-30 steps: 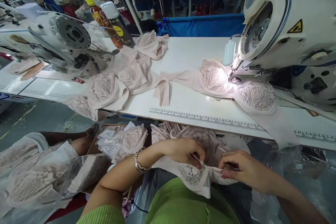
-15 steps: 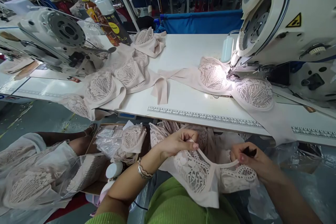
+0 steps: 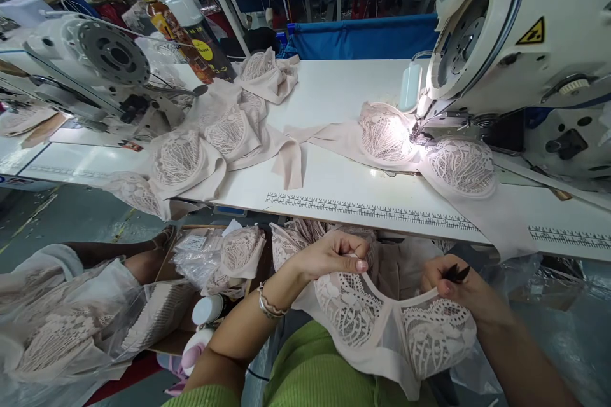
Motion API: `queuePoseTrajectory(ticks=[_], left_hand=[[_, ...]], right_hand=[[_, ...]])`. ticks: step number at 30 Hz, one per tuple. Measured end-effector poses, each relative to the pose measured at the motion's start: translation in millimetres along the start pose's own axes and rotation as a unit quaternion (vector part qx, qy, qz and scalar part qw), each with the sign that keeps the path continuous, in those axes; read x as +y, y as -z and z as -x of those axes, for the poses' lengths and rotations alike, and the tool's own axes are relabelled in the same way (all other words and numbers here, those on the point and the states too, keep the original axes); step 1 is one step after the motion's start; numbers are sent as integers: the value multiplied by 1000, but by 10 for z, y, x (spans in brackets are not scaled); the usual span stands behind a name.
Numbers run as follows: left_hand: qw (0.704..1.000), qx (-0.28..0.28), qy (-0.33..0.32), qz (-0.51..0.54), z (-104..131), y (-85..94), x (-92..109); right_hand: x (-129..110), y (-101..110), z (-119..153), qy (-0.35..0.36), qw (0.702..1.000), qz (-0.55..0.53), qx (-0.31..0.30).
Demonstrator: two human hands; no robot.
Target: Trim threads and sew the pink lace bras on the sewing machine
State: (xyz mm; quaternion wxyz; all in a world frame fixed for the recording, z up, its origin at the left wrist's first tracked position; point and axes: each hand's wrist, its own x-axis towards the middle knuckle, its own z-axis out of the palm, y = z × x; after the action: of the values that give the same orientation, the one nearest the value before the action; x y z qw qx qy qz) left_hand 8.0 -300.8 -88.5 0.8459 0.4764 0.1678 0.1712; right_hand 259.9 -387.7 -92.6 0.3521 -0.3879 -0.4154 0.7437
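gripping the upper edge of a pale pink lace bra (image 3: 353,308), the left hand (image 3: 334,254) is closed, thumb against the fabric. the right hand (image 3: 449,280) is closed on the bra's other cup edge, with a small dark tool (image 3: 457,273) also in its grasp. the bra hangs between both hands, in front of the green top (image 3: 310,369) and below the table (image 3: 329,178). a second bra (image 3: 461,166) lies under the lit head of the right-side sewing machine (image 3: 525,44).
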Motion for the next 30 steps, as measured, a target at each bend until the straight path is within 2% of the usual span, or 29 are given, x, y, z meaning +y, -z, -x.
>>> queuePoseTrajectory(ticks=[10, 15, 17, 21, 23, 25, 26, 28, 29, 30], left_hand=[[1000, -4, -10, -11, -6, 10, -18], [1000, 15, 1, -16, -18, -8, 8], [1000, 14, 10, -25, -42, -32, 25], [998, -25, 29, -44, -138, -112, 80], [997, -50, 34, -53, -197, -139, 120], [996, -51, 29, -73, -244, -145, 173], [995, -30, 16, -90, -258, -144, 205], [984, 61, -51, -157, -258, -153, 274], [964, 125, -107, -209, -242, -173, 308], [931, 185, -167, -265, -215, -205, 338]], right_hand=[[-70, 35, -10, -5, 998, 61, 2], [-113, 81, 4, 36, 992, 117, -14], [-175, 87, -2, 46, 977, 210, -13], [-325, -45, -54, 60, 916, 395, -39], [-384, -146, -70, 78, 895, 432, -75], [-435, -205, -38, 85, 896, 424, -102], [-462, -209, 4, 84, 908, 397, -108], [-526, -178, 134, 92, 941, 310, -98], [-562, -153, 214, 103, 956, 265, -78], [-599, -132, 295, 119, 964, 232, -48]])
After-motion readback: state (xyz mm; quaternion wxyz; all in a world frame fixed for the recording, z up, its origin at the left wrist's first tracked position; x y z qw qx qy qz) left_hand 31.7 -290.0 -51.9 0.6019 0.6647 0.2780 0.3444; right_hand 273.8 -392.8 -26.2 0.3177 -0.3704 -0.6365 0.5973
